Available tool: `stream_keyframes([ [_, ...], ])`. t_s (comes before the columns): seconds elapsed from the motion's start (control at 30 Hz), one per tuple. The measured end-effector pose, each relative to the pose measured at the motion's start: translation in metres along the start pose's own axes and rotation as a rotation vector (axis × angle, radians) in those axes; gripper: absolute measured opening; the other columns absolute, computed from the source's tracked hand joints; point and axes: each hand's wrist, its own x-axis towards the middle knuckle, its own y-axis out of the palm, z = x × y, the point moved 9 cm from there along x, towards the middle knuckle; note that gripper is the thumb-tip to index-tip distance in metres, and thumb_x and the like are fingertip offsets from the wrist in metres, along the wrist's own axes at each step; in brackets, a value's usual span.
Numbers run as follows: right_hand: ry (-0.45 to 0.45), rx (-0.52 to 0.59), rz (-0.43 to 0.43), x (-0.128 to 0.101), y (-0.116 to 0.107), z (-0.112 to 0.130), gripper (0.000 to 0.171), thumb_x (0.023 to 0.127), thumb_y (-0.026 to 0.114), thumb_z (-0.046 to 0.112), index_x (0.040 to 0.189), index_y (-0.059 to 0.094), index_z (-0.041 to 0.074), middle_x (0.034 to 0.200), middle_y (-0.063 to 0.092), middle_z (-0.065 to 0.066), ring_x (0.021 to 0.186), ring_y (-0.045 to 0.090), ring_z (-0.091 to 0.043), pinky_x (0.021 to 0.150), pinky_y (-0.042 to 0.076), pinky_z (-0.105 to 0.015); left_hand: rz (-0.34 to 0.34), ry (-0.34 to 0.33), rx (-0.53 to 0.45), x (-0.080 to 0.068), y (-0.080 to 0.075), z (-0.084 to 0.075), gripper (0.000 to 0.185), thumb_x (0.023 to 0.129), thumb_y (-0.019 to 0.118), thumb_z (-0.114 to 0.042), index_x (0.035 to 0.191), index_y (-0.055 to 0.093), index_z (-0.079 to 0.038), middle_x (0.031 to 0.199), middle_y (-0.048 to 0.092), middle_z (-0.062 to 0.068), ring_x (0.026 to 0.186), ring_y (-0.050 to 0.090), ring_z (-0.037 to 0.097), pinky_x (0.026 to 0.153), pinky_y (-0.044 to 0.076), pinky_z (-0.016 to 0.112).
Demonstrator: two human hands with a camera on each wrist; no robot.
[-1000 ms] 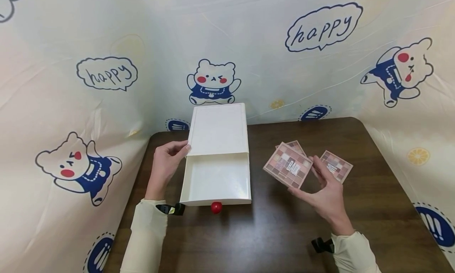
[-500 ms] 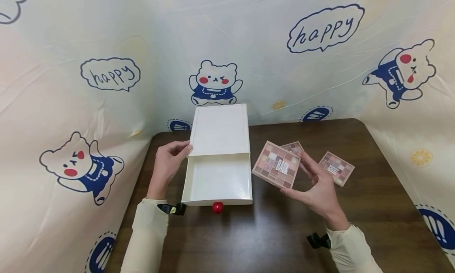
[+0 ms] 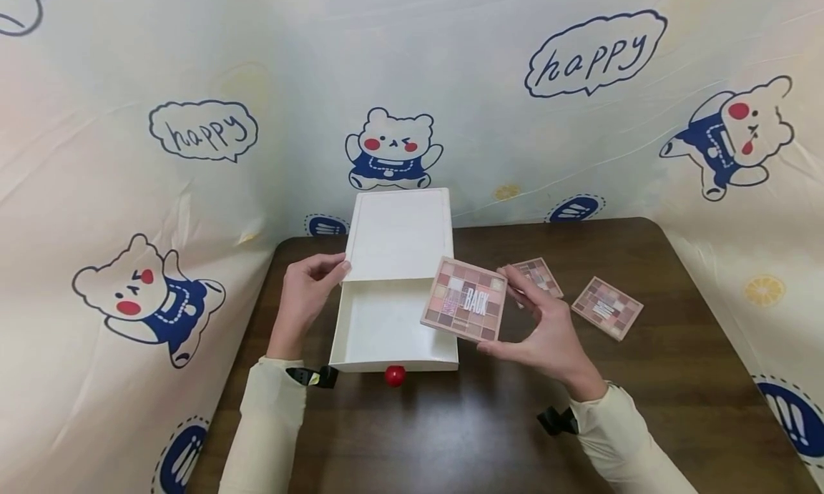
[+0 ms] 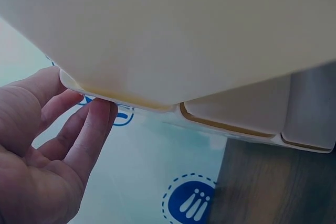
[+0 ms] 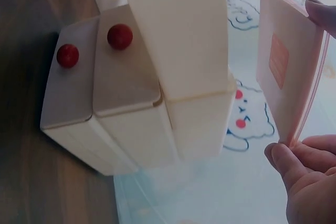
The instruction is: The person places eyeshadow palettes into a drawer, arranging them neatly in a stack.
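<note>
A white drawer cabinet (image 3: 399, 233) stands on the table with its top drawer (image 3: 386, 329) pulled out, bare inside. My left hand (image 3: 309, 294) grips the cabinet's left upper edge between thumb and fingers, as the left wrist view shows from below. My right hand (image 3: 547, 326) pinches an eyeshadow palette (image 3: 466, 299) by its right edge, thumb at the lower corner. The palette is tilted, chequered side up, and overlaps the right side of the drawer. Its pale back with a pink label (image 5: 279, 61) faces the right wrist camera.
Two more eyeshadow palettes, a nearer-in palette (image 3: 537, 276) and a right-hand palette (image 3: 607, 308), lie on the dark wooden table (image 3: 676, 394). Below the top drawer are two closed drawers with red knobs (image 5: 119, 36). A printed cloth (image 3: 489, 122) hangs behind the table.
My right hand has moved left with the eyeshadow palette, from beside the cabinet to the drawer's right side. The left hand keeps its place on the cabinet.
</note>
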Motion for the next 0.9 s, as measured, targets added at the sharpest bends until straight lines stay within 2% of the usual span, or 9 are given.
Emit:
stream_keyframes([
  [0.2,0.002,-0.016,0.095,0.012,0.021,0.006,0.113,0.059,0.101,0.023,0.154,0.040,0.010,0.149,0.050,-0.001,0.132,0.052,-0.022,0.111,0.035,-0.047,0.000,-0.013,-0.004,-0.001,0.000,0.001,0.042,0.091,0.074,-0.044,0.122,0.075,-0.016,0.112,0.071,0.002,0.089,0.062,0.024,0.076,0.057,0.032],
  [0.33,0.029,-0.048,0.152,0.018,0.035,0.010,0.112,0.061,0.099,0.032,0.154,0.040,0.011,0.151,0.049,-0.002,0.133,0.050,-0.022,0.110,0.034,-0.055,0.004,-0.017,-0.005,0.000,0.000,0.002,0.040,0.091,0.074,-0.042,0.122,0.075,-0.016,0.112,0.071,0.003,0.089,0.062,0.024,0.076,0.057,0.033],
  [0.47,0.012,-0.103,0.204,0.025,0.052,0.012,0.114,0.061,0.097,0.043,0.153,0.041,0.009,0.150,0.049,-0.004,0.135,0.048,-0.019,0.109,0.037,-0.054,0.003,-0.015,-0.006,0.000,0.000,0.002,0.041,0.091,0.074,-0.043,0.122,0.074,-0.017,0.112,0.071,0.003,0.089,0.063,0.024,0.077,0.058,0.036],
  [0.57,-0.040,-0.129,0.243,0.029,0.065,0.014,0.114,0.061,0.096,0.048,0.152,0.042,0.006,0.148,0.052,-0.004,0.133,0.049,-0.018,0.108,0.040,-0.050,0.001,-0.019,-0.008,-0.001,-0.001,0.002,0.042,0.090,0.074,-0.044,0.123,0.074,-0.018,0.113,0.071,0.003,0.090,0.064,0.025,0.080,0.058,0.038],
  [0.7,-0.092,-0.145,0.287,0.032,0.082,0.017,0.113,0.062,0.095,0.050,0.151,0.042,0.003,0.144,0.055,-0.005,0.129,0.052,-0.017,0.106,0.042,-0.046,0.002,-0.026,-0.008,-0.001,-0.002,0.002,0.041,0.091,0.075,-0.042,0.123,0.074,-0.017,0.113,0.071,0.003,0.090,0.064,0.025,0.081,0.058,0.039],
  [0.9,-0.112,-0.188,0.311,0.036,0.098,0.021,0.113,0.063,0.093,0.053,0.151,0.042,0.003,0.147,0.052,-0.009,0.130,0.050,-0.016,0.106,0.043,-0.046,0.015,-0.030,0.008,0.000,-0.001,0.000,0.038,0.092,0.074,-0.038,0.124,0.074,-0.016,0.112,0.071,0.005,0.090,0.062,0.025,0.079,0.057,0.038],
])
